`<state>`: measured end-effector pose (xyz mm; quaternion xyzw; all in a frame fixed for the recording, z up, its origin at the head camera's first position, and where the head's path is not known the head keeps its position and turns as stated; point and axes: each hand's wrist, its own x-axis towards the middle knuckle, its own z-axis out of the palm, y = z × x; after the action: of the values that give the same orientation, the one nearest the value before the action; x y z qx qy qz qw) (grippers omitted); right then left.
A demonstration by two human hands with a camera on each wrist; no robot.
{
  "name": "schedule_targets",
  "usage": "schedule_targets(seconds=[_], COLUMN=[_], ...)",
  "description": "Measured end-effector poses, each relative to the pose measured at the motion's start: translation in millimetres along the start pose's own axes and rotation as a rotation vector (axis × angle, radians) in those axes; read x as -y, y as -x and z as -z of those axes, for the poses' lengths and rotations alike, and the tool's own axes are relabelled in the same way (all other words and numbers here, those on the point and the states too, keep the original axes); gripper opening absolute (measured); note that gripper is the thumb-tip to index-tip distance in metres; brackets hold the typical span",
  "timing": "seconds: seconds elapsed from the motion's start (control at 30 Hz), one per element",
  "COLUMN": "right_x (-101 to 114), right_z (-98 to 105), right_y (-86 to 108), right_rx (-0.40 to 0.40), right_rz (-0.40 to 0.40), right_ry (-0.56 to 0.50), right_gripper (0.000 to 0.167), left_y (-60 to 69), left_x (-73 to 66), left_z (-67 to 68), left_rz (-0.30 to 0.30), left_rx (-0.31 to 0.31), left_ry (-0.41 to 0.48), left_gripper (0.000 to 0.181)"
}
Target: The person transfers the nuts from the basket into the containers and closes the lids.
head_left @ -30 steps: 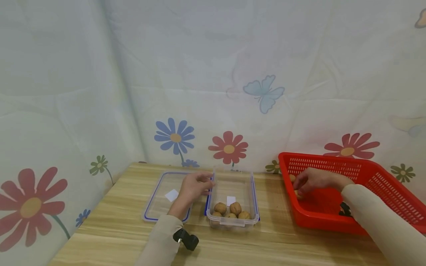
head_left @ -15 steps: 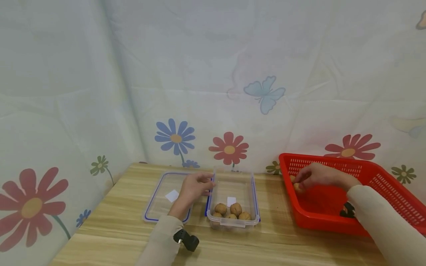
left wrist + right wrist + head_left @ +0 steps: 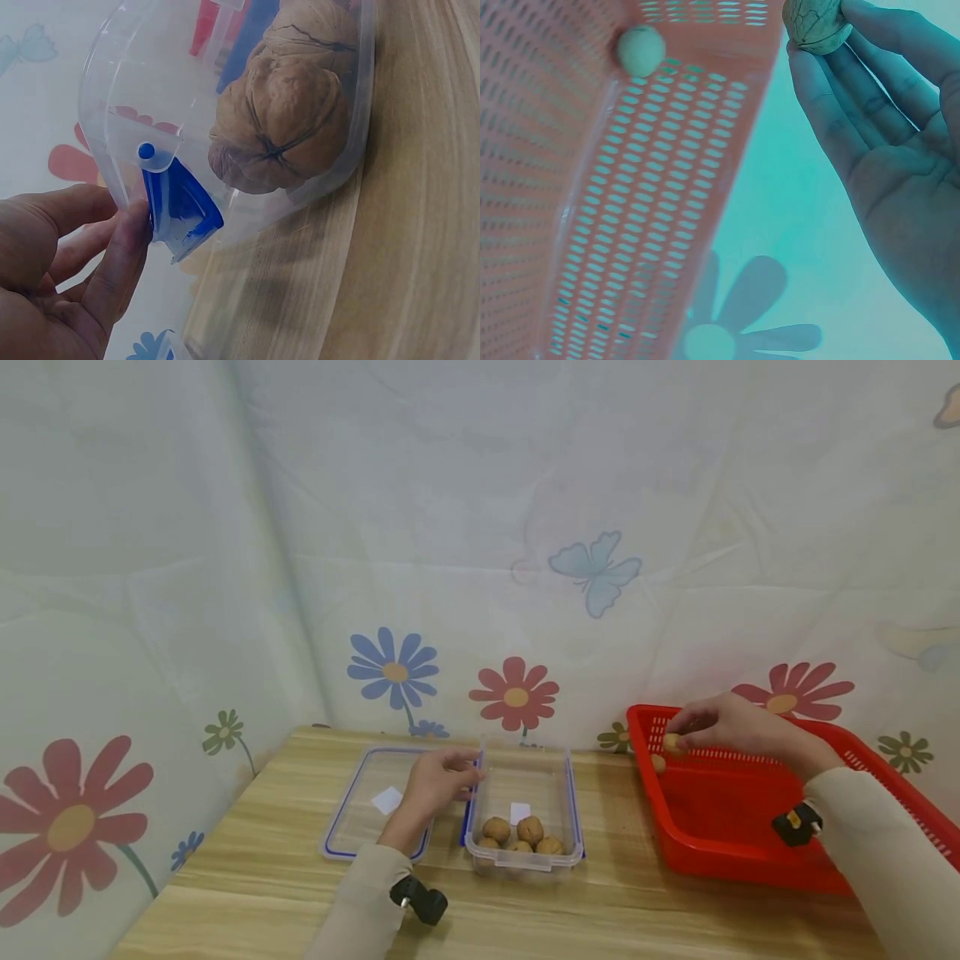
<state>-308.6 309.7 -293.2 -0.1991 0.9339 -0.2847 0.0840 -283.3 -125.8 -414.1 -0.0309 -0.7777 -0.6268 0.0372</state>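
My right hand [image 3: 738,727] pinches a walnut [image 3: 815,26] between thumb and fingertips, raised over the left part of the red basket [image 3: 720,852]. Another walnut [image 3: 658,764] lies in the basket's far left corner. A clear plastic box [image 3: 525,775] stands in the middle of the table, with several walnuts [image 3: 530,831] gathered at its near end. At its left side, my left hand [image 3: 435,781] pinches the box's edge beside a blue latch [image 3: 180,206]; in the left wrist view the thumb touches that latch.
A clear lid [image 3: 375,822] with a blue seal lies flat left of the box. Small white labels show on the lid and in the box. Behind the wooden table [image 3: 247,868] hangs a flowered curtain [image 3: 450,527].
My right hand has taken a walnut from the basket's left side and lifted it up to about the rim's height. The left hand and the box have stayed put.
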Motion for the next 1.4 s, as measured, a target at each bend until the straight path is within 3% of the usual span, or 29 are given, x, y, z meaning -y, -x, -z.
schedule_targets(seconds=[0.4,0.53,0.93,1.4], right_x=[43.3,61.2,98.0,117.3], right_z=[4.8,1.0,-27.2,-61.3], right_y=[11.3,13.9,10.8,1.2], right_rx=[-0.076,-0.103,-0.154,-0.13], right_rz=[0.015,0.069,0.328,0.455], right_ry=[0.022,0.021,0.025,-0.17], right_gripper=[0.052,0.048,0.029,0.027], left_y=[0.0,0.0,-0.2,-0.7], left_x=[-0.3,-0.1,-0.1,1.3], left_z=[0.6,0.8,0.8,0.8], left_rz=[-0.001,-0.002,-0.005,-0.012], left_rx=[0.005,0.006,0.003,0.005], left_ry=[-0.015,-0.016,-0.014,-0.003], left_gripper=[0.031,0.032,0.031,0.032])
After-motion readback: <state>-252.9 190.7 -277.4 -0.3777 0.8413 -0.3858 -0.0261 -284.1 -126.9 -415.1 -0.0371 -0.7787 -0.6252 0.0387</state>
